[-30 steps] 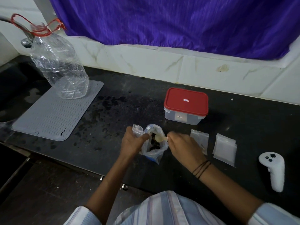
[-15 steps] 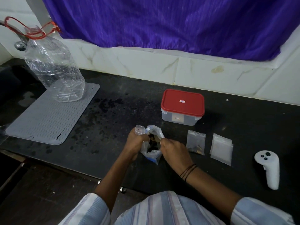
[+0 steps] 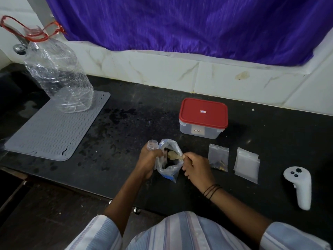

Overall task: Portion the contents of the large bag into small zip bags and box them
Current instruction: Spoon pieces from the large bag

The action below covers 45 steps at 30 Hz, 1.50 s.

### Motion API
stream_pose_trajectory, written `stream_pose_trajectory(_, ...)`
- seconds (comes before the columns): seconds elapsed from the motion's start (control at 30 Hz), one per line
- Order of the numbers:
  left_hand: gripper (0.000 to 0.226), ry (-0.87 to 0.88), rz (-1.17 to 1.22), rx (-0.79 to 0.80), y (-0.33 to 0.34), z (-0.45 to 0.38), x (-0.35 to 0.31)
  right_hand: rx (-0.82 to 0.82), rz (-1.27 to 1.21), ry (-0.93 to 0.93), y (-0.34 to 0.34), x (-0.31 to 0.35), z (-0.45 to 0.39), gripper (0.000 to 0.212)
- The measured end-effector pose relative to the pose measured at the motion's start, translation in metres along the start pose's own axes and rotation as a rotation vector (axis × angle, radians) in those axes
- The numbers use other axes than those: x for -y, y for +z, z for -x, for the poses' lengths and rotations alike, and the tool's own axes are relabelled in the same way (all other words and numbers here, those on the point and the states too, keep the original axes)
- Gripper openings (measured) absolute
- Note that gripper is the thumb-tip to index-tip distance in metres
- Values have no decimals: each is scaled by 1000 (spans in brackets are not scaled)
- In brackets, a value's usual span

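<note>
Counts: one large bag [image 3: 168, 162], one box [image 3: 203, 117], one filled zip bag [image 3: 218, 157]. Left hand [image 3: 148, 160] grips the bag's rim plus an empty zip bag [image 3: 152, 144]; right hand [image 3: 195, 166] pinches a spoon [image 3: 174, 155].

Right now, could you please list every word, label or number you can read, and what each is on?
No text is legible.
Small red-and-white label on the red plastic lid: too blurred to read.
Small label on the clear rectangular box: too blurred to read.
Blue print on the large clear bag: unreadable.
</note>
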<state>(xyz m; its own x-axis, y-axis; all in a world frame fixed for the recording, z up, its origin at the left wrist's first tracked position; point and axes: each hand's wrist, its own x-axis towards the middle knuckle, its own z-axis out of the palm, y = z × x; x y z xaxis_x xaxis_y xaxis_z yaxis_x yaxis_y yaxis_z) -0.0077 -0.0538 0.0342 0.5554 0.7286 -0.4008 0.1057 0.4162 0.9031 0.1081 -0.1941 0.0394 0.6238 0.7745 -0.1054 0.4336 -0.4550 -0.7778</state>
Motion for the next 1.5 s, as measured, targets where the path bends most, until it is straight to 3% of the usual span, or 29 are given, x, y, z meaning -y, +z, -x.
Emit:
stream_pose_trajectory(0.13,25,-4,4,-23,1,0,1,-32,421,-219,0,0,4,18)
stream_pose_trajectory(0.37,25,-50,137,44,4,3,0,35,466,-188,5,3,1,21)
stream_pose_trajectory(0.47,26,-66,167,45,3,3,1,65,352,-125,8,1,1,20)
stream_pose_trajectory(0.73,28,-75,152,15,2,0,4,42,-321,224,6,-5,6,21)
stream_pose_trajectory(1.0,34,-33,-48,-116,3,-4,9,6,-570,295,4,-10,12,22)
stream_pose_trajectory(1.27,32,6,-173,-100,-3,-4,8,-12,-564,298,-7,-6,10,20)
stream_pose_trajectory(1.37,33,15,-181,-92,-5,-4,8,-10,-472,267,-10,-8,10,20)
stream_pose_trajectory(1.43,33,17,-179,-98,-5,-4,9,-48,-192,134,-12,-8,10,19)
stream_pose_trajectory(1.5,31,18,-166,-108,-4,-3,9,-69,187,-116,-12,-7,10,17)
